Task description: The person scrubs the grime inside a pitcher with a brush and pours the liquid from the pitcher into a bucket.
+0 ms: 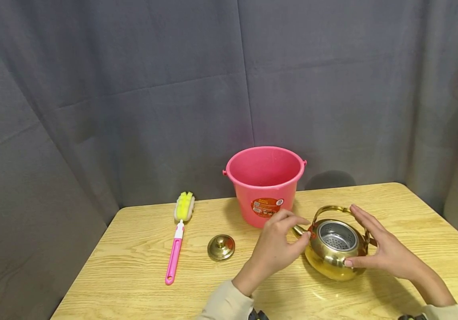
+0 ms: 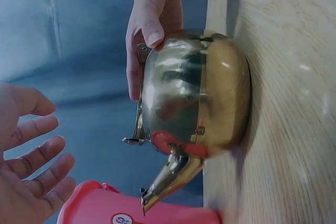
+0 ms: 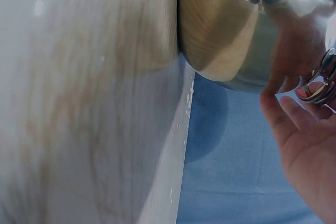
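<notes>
R hand is spreading along the R side of the gold kettle, fingers extended, thumb touching the body; not curled round anything. Head cam is showing its fingertips up by the hdl; whether they're touching it, can't tell.

L hand is hovering at the spout side, fingers loose + parted. Head view is making thumb & forefinger look as if they're meeting the kettle; L-wrist cam is showing a gap, so hand is relaxed and apart from it.

Kettle is standing upright on the R part of the table. Only head cam is looking into it: perforated strainer is sitting in the mouth. Same view only: lid is lying knob up, L of L hand; pink-hdl'd brush, yellow/white head, is lying farther L.

L-wrist cam is giving the spout full length, mostly covered by L hand in head view. Pink bucket is standing behind, nr spout; its red label is showing best from head.

R-wrist cam is adding kettle's underside curve meeting the table, plus R hand's reflection in the metal.
</notes>
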Demonstrator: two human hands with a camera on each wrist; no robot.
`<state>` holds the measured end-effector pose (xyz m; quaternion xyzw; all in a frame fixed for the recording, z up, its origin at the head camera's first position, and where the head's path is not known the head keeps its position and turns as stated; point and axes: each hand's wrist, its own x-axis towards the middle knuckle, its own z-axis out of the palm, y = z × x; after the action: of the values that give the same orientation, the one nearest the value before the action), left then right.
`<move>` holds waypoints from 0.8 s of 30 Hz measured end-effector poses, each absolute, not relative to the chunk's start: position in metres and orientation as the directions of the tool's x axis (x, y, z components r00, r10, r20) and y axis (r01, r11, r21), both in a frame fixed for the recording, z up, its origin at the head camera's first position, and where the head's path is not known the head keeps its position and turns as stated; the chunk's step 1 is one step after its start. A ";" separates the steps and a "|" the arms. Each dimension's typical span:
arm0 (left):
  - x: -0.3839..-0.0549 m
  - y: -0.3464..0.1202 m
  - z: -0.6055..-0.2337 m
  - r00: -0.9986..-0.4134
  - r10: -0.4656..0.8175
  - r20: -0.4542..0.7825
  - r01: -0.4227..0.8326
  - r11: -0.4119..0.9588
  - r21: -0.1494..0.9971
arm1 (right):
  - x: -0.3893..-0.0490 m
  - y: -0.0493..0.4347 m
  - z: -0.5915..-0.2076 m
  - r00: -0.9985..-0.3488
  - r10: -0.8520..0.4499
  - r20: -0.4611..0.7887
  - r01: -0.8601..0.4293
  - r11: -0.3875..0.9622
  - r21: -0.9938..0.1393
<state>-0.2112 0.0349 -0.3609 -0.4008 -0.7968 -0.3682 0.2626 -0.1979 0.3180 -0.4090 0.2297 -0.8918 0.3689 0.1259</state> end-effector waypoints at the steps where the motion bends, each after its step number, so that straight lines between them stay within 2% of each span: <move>1: -0.211 0.036 -0.361 -0.538 0.447 0.714 0.833 0.411 0.371 | -0.198 0.318 -0.409 -0.863 -0.316 0.395 -0.503 0.623 -0.600; 16: -0.207 0.055 -0.362 -0.517 0.521 0.680 0.848 0.422 0.321 | -0.199 0.316 -0.409 -0.873 -0.328 0.361 -0.488 0.594 -0.640; 24: -0.201 0.066 -0.363 -0.526 0.572 0.629 0.846 0.428 0.318 | -0.198 0.317 -0.409 -0.873 -0.330 0.358 -0.487 0.602 -0.633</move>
<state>-0.2012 0.0660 -0.3629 -0.4347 -0.8159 -0.3118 0.2195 -0.1984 0.3171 -0.4091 0.2296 -0.8890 0.3828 0.1026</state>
